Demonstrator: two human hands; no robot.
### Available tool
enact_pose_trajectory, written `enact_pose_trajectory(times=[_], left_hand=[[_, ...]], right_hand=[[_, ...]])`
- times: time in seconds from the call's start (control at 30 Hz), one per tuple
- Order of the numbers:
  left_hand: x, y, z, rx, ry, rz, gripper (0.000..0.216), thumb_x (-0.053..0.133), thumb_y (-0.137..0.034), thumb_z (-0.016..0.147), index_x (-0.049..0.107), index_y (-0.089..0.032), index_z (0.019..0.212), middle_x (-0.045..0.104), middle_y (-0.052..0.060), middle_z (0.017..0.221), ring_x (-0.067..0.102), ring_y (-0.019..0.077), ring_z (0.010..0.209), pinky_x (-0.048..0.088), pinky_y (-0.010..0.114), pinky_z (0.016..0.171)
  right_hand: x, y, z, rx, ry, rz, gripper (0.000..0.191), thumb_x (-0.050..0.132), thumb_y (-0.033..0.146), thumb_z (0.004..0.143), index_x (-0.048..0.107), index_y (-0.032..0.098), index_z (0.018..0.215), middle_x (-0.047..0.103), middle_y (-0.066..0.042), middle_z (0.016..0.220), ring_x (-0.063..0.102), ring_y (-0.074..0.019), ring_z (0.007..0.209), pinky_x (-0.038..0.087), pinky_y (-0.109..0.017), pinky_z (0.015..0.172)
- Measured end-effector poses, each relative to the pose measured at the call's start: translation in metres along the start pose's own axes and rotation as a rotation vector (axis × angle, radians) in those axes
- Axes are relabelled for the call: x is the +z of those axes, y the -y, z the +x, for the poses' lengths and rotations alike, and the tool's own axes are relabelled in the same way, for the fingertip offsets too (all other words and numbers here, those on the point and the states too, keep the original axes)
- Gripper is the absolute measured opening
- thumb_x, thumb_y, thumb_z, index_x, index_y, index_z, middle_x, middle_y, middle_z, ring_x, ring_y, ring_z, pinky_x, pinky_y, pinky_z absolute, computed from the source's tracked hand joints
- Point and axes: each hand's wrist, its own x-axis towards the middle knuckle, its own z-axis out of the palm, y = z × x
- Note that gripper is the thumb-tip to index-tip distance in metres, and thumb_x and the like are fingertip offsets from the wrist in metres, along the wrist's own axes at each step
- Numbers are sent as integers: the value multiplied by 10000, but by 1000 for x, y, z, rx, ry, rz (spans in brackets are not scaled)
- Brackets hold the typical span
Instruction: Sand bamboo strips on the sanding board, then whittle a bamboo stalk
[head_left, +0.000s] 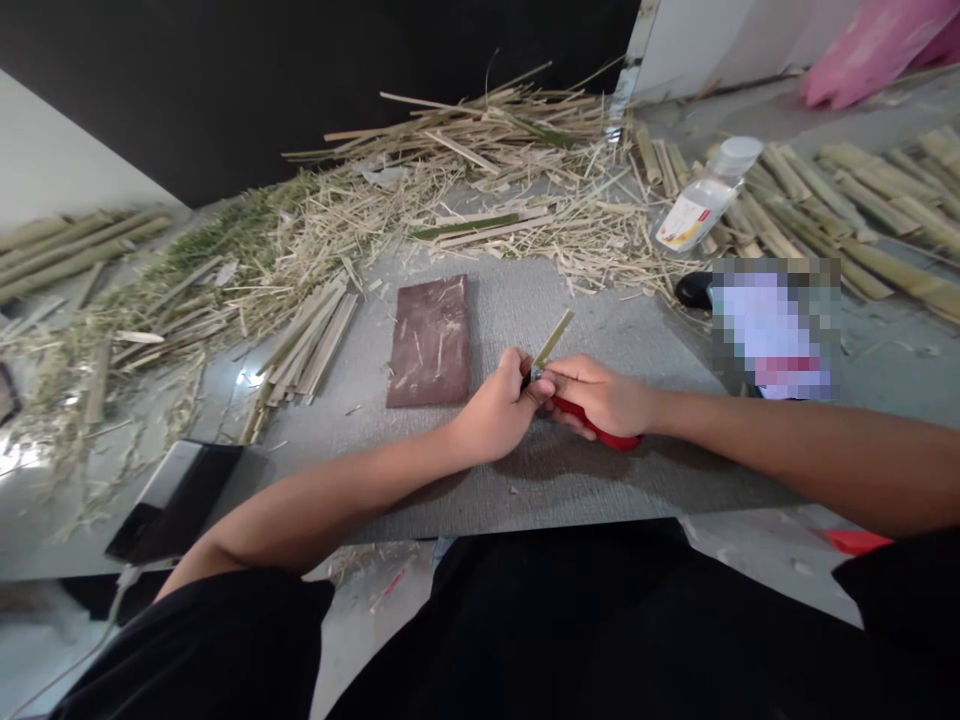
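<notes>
My left hand (499, 410) is closed around the lower end of a thin bamboo strip (553, 338) that points up and away from me. My right hand (600, 392) is closed on a red-handled tool (600, 430), probably a knife, its head hidden between the two hands where it meets the strip. Both hands touch each other over a grey mat (525, 480) on the floor. A dark red-brown rectangular block (429, 341) lies flat on the mat just left of my left hand.
Cut bamboo slats (307, 345) lie left of the block. Shavings and split bamboo (465, 170) heap behind. Bamboo poles (847, 205) and a plastic bottle (705, 200) are at right. A black box (176, 500) sits near left. My knees (570, 630) are below.
</notes>
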Motion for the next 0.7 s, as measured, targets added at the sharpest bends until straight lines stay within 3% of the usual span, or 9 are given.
enact_pose_trajectory(times=[0.23, 0.5, 0.7], left_hand=[[-1, 1, 2, -21, 5, 66, 319, 573, -431, 1040, 356, -231, 919, 462, -27, 780, 451, 148, 702, 349, 324, 656], [-2, 2, 0, 15, 73, 66, 342, 575, -461, 1034, 321, -236, 990, 415, -41, 798, 402, 137, 689, 375, 325, 663], [2, 3, -1, 19, 29, 110, 218, 490, -334, 1060, 307, -241, 987, 433, -38, 781, 431, 147, 682, 366, 324, 641]], right_hand=[[2, 1, -1, -1, -57, 13, 403, 498, 504, 1079, 510, 213, 801, 503, 61, 486, 439, -96, 357, 400, -210, 357], [-18, 15, 4, 230, 221, 95, 421, 566, 530, 1030, 535, 198, 773, 508, 45, 486, 468, -109, 345, 369, -209, 316], [-10, 10, 4, 200, 132, 102, 421, 541, 532, 1044, 534, 201, 784, 501, 47, 490, 453, -104, 351, 380, -209, 327]])
